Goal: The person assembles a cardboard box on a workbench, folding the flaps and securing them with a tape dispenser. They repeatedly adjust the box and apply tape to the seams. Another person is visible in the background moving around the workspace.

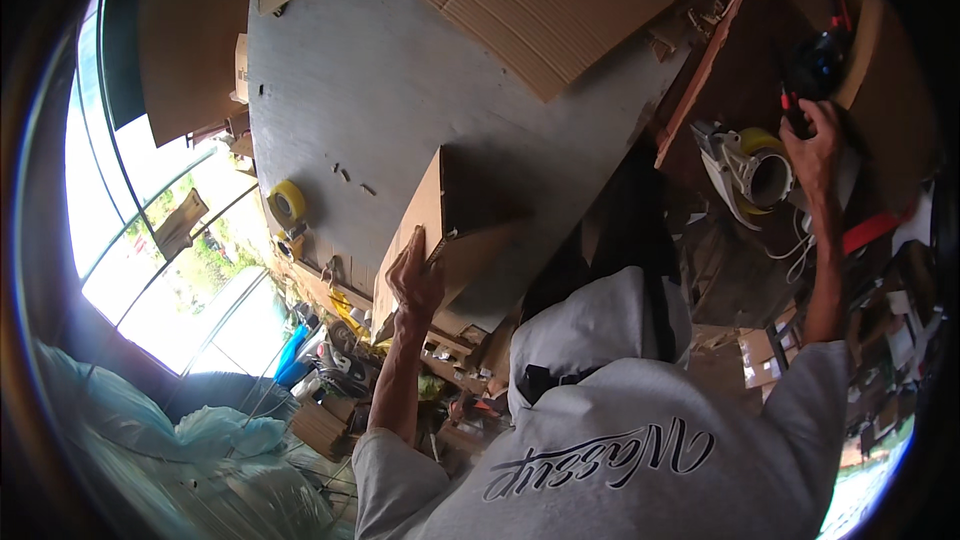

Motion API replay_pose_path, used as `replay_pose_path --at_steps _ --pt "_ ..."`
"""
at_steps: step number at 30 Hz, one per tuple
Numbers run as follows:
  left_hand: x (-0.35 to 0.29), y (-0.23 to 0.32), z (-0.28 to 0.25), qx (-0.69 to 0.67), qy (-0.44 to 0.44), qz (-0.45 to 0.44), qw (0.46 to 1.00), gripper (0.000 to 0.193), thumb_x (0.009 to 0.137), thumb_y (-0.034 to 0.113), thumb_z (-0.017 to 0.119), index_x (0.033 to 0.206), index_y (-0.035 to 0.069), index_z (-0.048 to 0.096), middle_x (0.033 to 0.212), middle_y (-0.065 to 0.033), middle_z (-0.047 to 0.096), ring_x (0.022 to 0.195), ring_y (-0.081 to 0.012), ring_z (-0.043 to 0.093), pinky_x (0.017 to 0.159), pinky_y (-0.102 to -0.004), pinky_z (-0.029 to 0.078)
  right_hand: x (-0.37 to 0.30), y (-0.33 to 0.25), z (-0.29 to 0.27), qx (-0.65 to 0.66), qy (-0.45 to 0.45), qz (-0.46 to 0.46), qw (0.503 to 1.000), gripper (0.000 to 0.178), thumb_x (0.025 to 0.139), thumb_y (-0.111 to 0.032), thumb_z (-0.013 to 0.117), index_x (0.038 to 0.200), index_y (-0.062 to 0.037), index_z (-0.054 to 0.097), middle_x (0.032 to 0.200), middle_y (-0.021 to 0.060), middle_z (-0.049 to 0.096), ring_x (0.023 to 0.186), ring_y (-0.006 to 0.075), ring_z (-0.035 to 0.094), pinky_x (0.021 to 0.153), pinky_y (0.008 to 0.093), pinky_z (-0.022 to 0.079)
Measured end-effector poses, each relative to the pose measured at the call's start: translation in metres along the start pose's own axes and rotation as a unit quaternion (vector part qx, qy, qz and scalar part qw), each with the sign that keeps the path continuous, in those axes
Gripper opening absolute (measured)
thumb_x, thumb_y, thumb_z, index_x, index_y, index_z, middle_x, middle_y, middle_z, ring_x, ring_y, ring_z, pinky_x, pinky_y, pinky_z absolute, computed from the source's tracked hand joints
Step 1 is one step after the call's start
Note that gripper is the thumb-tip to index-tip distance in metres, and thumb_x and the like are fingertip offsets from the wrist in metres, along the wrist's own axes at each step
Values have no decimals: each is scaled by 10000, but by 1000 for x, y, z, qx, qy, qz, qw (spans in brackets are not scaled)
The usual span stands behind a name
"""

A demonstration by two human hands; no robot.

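Observation:
A brown cardboard box point(412, 225) stands tilted near the front edge of the grey table. My left hand point(415, 278) grips its near side, fingers pressed against the panel and the edge. Off to the right, my right hand point(814, 145) is closed around a small black-and-red tool point(795, 118), whose exact kind I cannot make out. Just left of that hand lies a white tape dispenser point(722, 162) with a roll of yellowish tape. The fingers of my right hand are partly in shadow.
Flat corrugated cardboard point(540, 10) covers the far part of the grey table point(350, 70). A yellow tape roll point(286, 202) sits at its left edge, with several small bits point(345, 176) nearby. Pale plastic sheeting point(210, 450) is heaped at lower left. Clutter fills the shelves at right.

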State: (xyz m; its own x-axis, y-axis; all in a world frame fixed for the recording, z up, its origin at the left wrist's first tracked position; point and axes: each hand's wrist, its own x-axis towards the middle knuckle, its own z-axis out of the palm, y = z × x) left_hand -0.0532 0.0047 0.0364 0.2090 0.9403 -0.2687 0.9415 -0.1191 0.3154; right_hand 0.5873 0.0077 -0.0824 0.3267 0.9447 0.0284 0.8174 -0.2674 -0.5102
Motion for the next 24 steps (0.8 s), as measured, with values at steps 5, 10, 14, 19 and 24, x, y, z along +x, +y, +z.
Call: replay_pose_path --at_steps 5,10,14,19,24 --pt "-5 -7 4 -9 29 0 1000 552 731 107 758 1259 -26 666 1186 -260 701 1057 -391 714 923 -419 578 -4 -3 -2 81 39 59 994 339 792 -57 785 1094 -25 637 922 48 603 797 160 612 730 319 515" --pt "-17 -17 5 -20 35 -3 999 529 741 139 785 1229 -37 679 1187 -254 703 1067 -375 714 924 -414 580 -12 -97 -57 134 58 52 988 304 869 -120 752 1137 -43 632 973 31 657 838 129 623 773 303 522" --pt "-17 -19 4 -32 42 -2 999 442 820 237 748 1190 4 681 1138 -234 712 1005 -389 711 864 -429 573 -52 -204 -35 372 -45 81 924 399 893 -345 710 1151 -59 608 917 1 620 893 112 587 790 290 489" --pt "-18 -10 -14 -61 32 -5 998 371 909 410 642 992 50 674 909 -205 704 848 -413 687 731 -486 524 -156 -348 44 662 -255 192 678 264 949 -174 676 1111 -59 502 970 145 676 622 240 670 596 362 574" --pt "-22 -13 -11 -43 56 11 997 403 928 438 575 877 48 660 839 -224 697 833 -450 671 742 -529 518 -228 -404 102 539 -273 97 791 207 1046 -220 535 1122 -27 549 850 88 645 679 152 631 607 324 516"
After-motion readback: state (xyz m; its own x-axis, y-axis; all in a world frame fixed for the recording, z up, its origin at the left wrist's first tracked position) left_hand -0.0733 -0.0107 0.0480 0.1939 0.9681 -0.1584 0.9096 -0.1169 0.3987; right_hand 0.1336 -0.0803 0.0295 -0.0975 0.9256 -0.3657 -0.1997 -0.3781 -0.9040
